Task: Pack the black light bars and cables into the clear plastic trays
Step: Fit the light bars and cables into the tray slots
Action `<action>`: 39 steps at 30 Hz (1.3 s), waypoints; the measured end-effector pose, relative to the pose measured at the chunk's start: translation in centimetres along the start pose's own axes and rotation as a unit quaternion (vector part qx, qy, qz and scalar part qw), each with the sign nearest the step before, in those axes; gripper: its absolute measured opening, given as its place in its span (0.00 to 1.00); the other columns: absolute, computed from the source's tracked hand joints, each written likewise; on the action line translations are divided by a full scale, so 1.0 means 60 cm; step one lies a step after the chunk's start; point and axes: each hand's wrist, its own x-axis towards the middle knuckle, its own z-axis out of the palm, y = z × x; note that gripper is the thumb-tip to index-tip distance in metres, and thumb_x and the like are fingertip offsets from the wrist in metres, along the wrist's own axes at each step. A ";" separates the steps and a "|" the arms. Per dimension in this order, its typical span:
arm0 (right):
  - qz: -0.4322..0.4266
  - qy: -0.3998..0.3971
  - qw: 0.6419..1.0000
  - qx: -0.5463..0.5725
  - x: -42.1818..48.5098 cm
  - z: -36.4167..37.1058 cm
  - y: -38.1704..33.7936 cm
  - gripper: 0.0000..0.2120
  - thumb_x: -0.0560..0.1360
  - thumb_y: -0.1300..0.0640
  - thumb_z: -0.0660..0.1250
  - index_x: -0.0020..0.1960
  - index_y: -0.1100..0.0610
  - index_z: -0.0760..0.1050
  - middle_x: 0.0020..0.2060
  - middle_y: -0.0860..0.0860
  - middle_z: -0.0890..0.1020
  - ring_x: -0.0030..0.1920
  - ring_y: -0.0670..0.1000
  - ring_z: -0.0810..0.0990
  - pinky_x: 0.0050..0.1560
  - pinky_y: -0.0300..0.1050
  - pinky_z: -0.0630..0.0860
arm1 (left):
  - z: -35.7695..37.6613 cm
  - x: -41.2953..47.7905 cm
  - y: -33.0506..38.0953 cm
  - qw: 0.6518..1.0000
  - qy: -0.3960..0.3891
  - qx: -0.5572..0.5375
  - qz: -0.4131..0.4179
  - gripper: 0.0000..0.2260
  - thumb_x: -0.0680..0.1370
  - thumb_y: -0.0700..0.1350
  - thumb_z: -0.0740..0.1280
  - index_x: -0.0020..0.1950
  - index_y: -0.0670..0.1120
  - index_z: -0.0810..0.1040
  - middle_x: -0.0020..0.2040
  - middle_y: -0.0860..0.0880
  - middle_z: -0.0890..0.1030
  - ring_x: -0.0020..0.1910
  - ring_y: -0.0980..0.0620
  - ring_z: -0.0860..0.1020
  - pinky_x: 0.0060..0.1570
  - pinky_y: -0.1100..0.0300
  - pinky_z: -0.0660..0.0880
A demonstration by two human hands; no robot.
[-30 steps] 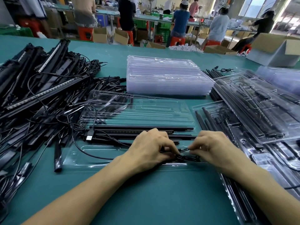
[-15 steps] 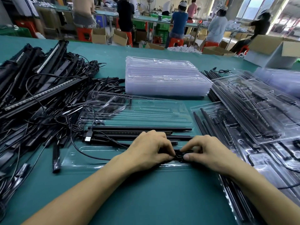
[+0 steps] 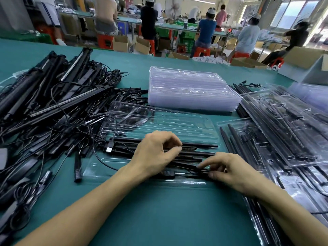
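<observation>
Pinching a thin black cable between thumb and forefinger, the right hand works at the near edge of the open clear plastic tray, which lies on the teal worktop straight in front of the person; its fingers are clamped on the cable. The left hand sits just beside it, its fingers curled over the slim black light bars lying lengthwise in the tray's near channels and its thumb along one of them, though blur hides whether it grips a bar or only steadies it. The step in hand looks like tucking the cable into its recess. The risk, as I judge it, is that the springy cable pops back out, or that a tug drags a bar from its channel, since the lead seems to run on leftward to a black USB plug with a silver tip at the tray's left edge. That loose end lies against the tangled heap of black light bars and cables on the left and could snag there. Behind the tray stands a stack of empty clear plastic trays. To the right, filled clear trays lie overlapping, close to the right wrist, which leaves little room on that side.
</observation>
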 end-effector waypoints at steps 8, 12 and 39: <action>-0.033 -0.029 0.994 -0.101 -0.016 0.016 0.004 0.19 0.80 0.58 0.62 0.56 0.32 0.77 0.44 0.45 0.71 0.46 0.42 0.73 0.53 0.37 0.71 | -0.137 -0.043 -0.093 0.939 0.069 0.325 -0.087 0.10 0.81 0.53 0.62 0.53 0.50 0.80 0.53 0.51 0.80 0.52 0.46 0.76 0.50 0.49 0.75; -0.030 -0.017 0.991 -0.128 -0.022 0.022 0.008 0.18 0.79 0.53 0.60 0.57 0.29 0.75 0.43 0.41 0.69 0.46 0.40 0.73 0.54 0.39 0.72 | -0.184 -0.068 -0.114 0.905 0.088 0.409 -0.073 0.11 0.82 0.50 0.60 0.51 0.47 0.79 0.47 0.49 0.80 0.44 0.44 0.79 0.40 0.50 0.77; -0.023 -0.015 0.992 -0.122 -0.024 0.024 0.014 0.23 0.65 0.22 0.50 0.57 0.23 0.70 0.42 0.44 0.69 0.45 0.40 0.73 0.50 0.40 0.73 | -0.229 -0.049 -0.149 0.901 0.079 0.411 -0.117 0.06 0.77 0.55 0.69 0.49 0.55 0.82 0.49 0.51 0.82 0.53 0.44 0.76 0.50 0.47 0.72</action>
